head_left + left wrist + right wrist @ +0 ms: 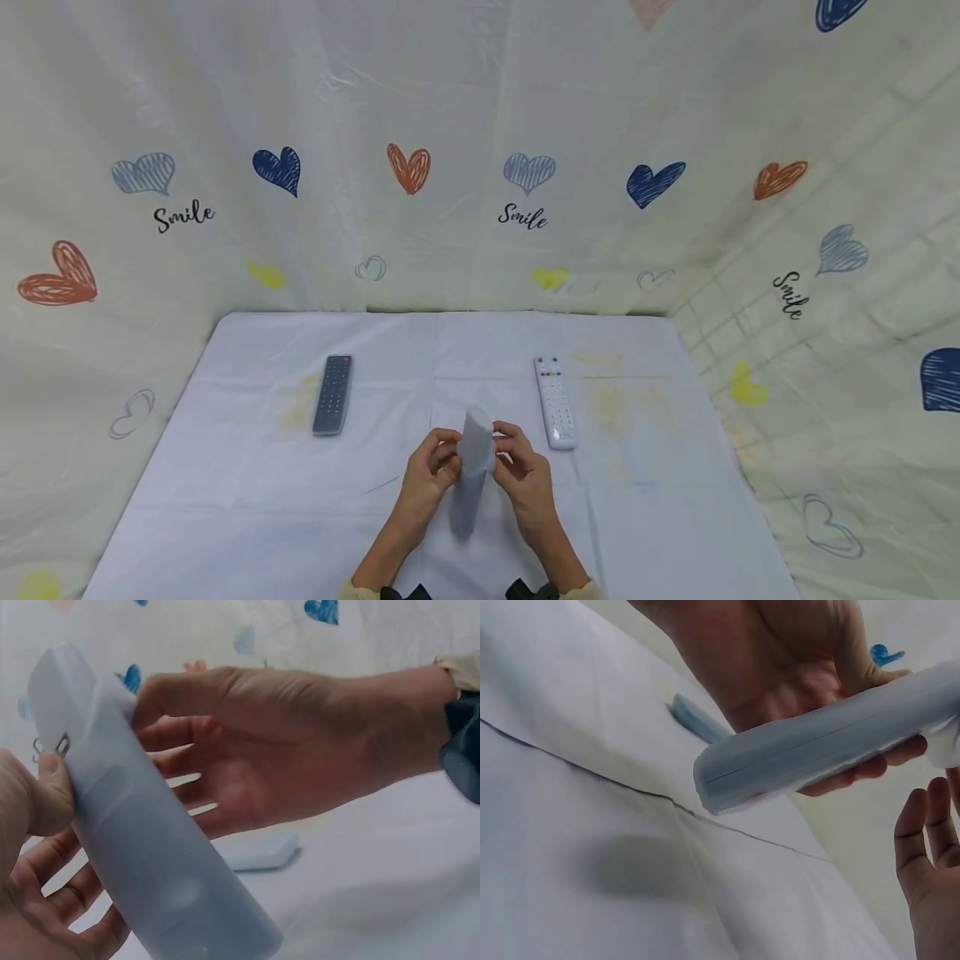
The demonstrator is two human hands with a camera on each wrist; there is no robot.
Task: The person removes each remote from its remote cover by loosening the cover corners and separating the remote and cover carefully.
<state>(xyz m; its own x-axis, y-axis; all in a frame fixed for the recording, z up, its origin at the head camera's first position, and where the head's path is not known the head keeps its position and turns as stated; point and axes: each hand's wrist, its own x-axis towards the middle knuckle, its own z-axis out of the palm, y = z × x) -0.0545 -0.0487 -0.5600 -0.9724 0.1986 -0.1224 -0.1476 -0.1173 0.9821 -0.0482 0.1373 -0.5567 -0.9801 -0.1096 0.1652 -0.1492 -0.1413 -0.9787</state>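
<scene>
A long pale grey sleeve-like cover (468, 487) stands tilted between both hands, with a loose whitish flap at its upper end. My left hand (429, 479) grips it from the left, thumb on one face and fingers behind, as the left wrist view shows. From the other side my right hand (525, 483) pinches the flap's edge with thumb and fingertips. A small looped dark mark (60, 747) sits near the left thumb. In the right wrist view the cover (795, 750) shows a lengthwise seam and a rounded end. Whether something lies inside cannot be told.
On the white-covered table (247, 483), a dark grey remote control (333, 395) lies at the back left. A white remote control (555, 402) lies to the right, just beyond the right hand. A heart-patterned curtain (457, 108) hangs behind and on the right side.
</scene>
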